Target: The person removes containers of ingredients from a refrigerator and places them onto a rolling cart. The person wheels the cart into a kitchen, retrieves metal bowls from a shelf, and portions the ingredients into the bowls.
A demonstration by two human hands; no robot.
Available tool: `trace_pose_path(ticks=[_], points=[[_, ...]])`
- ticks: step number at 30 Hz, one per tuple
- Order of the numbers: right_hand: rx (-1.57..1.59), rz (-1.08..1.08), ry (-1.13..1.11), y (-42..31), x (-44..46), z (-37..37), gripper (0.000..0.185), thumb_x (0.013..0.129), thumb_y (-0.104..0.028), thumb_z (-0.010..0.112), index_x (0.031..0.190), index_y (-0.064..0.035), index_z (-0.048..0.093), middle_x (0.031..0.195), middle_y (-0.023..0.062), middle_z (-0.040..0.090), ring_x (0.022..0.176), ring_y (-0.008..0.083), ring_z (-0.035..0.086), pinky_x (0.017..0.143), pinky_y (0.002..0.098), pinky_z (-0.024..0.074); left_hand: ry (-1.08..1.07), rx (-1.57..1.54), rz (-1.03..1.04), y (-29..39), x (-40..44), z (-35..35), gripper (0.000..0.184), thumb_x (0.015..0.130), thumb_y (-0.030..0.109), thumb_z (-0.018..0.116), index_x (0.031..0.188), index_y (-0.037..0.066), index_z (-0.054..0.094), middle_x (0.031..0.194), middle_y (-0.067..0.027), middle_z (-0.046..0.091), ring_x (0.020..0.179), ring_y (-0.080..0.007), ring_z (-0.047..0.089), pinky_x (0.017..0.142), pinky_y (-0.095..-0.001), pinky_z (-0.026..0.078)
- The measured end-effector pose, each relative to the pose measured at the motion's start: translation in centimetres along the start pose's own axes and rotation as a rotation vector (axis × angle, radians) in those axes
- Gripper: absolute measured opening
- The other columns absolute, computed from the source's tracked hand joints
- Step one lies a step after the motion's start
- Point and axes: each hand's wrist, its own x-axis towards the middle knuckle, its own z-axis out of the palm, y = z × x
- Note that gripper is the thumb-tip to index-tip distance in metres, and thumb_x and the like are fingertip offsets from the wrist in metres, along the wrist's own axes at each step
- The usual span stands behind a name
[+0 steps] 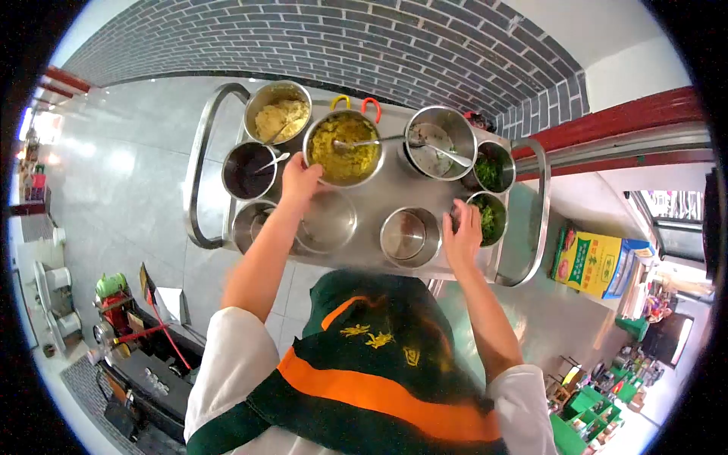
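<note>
A steel pot of yellow chopped food [345, 152] stands at the middle of the cart, with a spoon [371, 141] lying across it. My left hand [302, 180] is closed on its near left rim. Over at the right, my right hand [464, 229] has its fingers curled at the left rim of a small pot of chopped greens [489, 220]. Left of that hand is a steel pot [409, 236] showing its bare bottom. A round shiny shape [326, 220], too blurred to name, shows below the yellow food.
The metal cart [371, 193] has raised rails at both ends. More pots hold pale mash [282, 117], dark sauce [249, 171], white food with a spoon [436, 144] and greens [493, 167]. A brick wall [318, 49] rises behind. A yellow-green carton [591, 263] stands right.
</note>
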Motion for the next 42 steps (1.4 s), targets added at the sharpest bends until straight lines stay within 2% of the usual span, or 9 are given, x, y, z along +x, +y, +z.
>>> trace_pose_path(ticks=[7, 9, 14, 20, 22, 29, 31, 34, 42], points=[[-0.25, -0.49, 0.222, -8.5, 5.4, -3.5, 0.039, 0.071, -0.013, 0.056, 0.106, -0.0063, 0.041, 0.092, 0.0139, 0.05, 0.089, 0.0309, 0.049, 0.073, 0.0381, 0.0419, 0.03, 0.254, 0.267, -3.4, -4.5, 1.8, 0.016, 0.069, 0.001, 0.046, 0.085, -0.001, 0.045, 0.073, -0.0109, 0.053, 0.06, -0.0201, 0.055, 0.05, -0.0321, 0.047], [-0.21, -0.263, -0.313, -6.9, 5.2, -2.4, 0.034, 0.075, -0.014, 0.051, 0.105, -0.0053, 0.038, 0.083, 0.0167, 0.055, 0.076, 0.0341, 0.053, 0.066, 0.0414, 0.0417, 0.049, 0.158, 0.189, -2.1, -8.2, 4.0, 0.014, 0.067, 0.006, 0.048, 0.078, -0.001, 0.044, 0.068, -0.0172, 0.053, 0.061, -0.0286, 0.053, 0.057, -0.0375, 0.041], [-0.05, -0.371, -0.345, -5.4, 0.5, -4.8, 0.021, 0.082, -0.015, 0.043, 0.102, -0.0082, 0.041, 0.071, 0.0169, 0.056, 0.057, 0.0341, 0.053, 0.049, 0.0401, 0.0413, 0.136, 0.463, 0.317, -4.2, -11.6, 7.0, 0.012, 0.068, 0.006, 0.049, 0.077, 0.0, 0.045, 0.075, -0.0193, 0.054, 0.067, -0.0352, 0.052, 0.06, -0.04, 0.041], [0.652, 0.025, -0.274, -2.6, -2.3, -3.4, 0.018, 0.086, -0.02, 0.04, 0.089, -0.0044, 0.048, 0.064, 0.0146, 0.054, 0.059, 0.0215, 0.056, 0.052, 0.0332, 0.041, 0.367, 0.643, 0.688, -8.2, -13.0, 9.4, 0.009, 0.064, 0.003, 0.05, 0.072, 0.002, 0.046, 0.096, -0.0208, 0.053, 0.082, -0.035, 0.052, 0.068, -0.0402, 0.042], [1.053, 0.257, -0.312, -1.0, -2.1, 1.5, 0.017, 0.086, -0.021, 0.041, 0.09, -0.0054, 0.048, 0.06, 0.0022, 0.046, 0.047, 0.0092, 0.041, 0.041, 0.0256, 0.032, 0.407, 0.685, 0.762, -9.3, -12.9, 10.0, 0.009, 0.064, 0.003, 0.05, 0.071, 0.003, 0.045, 0.103, -0.0208, 0.051, 0.081, -0.0348, 0.053, 0.067, -0.0401, 0.043], [0.796, 0.349, -0.417, 1.7, -4.3, 4.3, 0.016, 0.084, -0.019, 0.042, 0.083, -0.0061, 0.051, 0.064, 0.0032, 0.049, 0.045, 0.0097, 0.041, 0.042, 0.0244, 0.0331, 0.434, 0.771, 0.947, -10.8, -13.4, 10.4, 0.009, 0.064, -0.002, 0.048, 0.066, 0.0, 0.039, 0.118, -0.0223, 0.042, 0.066, -0.0313, 0.055, 0.052, -0.0292, 0.044], [0.503, 0.207, -0.488, 3.8, -5.5, 4.9, 0.026, 0.085, -0.022, 0.04, 0.088, 0.0014, 0.051, 0.076, 0.0194, 0.055, 0.071, 0.0321, 0.055, 0.062, 0.0378, 0.0416, 0.44, 0.773, 0.984, -11.3, -12.8, 10.7, 0.009, 0.063, -0.002, 0.047, 0.064, 0.0, 0.039, 0.119, -0.022, 0.041, 0.067, -0.0311, 0.055, 0.052, -0.0288, 0.044], [0.556, 0.104, -0.344, 4.6, -7.5, 2.9, 0.026, 0.085, -0.021, 0.04, 0.087, 0.0023, 0.05, 0.077, 0.0214, 0.056, 0.075, 0.0369, 0.053, 0.065, 0.0398, 0.0415, 0.449, 0.777, 0.992, -12.0, -12.3, 10.9, 0.009, 0.062, -0.003, 0.046, 0.062, 0.001, 0.037, 0.12, -0.022, 0.04, 0.071, -0.0314, 0.056, 0.054, -0.028, 0.045], [0.897, 0.315, -0.01, 2.2, -5.5, 5.2, 0.022, 0.085, -0.017, 0.042, 0.086, 0.0033, 0.05, 0.073, 0.0177, 0.055, 0.059, 0.0241, 0.052, 0.057, 0.0353, 0.0393, 0.437, 0.814, 1.07, -12.2, -12.9, 10.9, 0.013, 0.06, -0.004, 0.045, 0.057, 0.001, 0.033, 0.118, -0.0209, 0.043, 0.061, -0.0263, 0.057, 0.048, -0.0269, 0.043]])
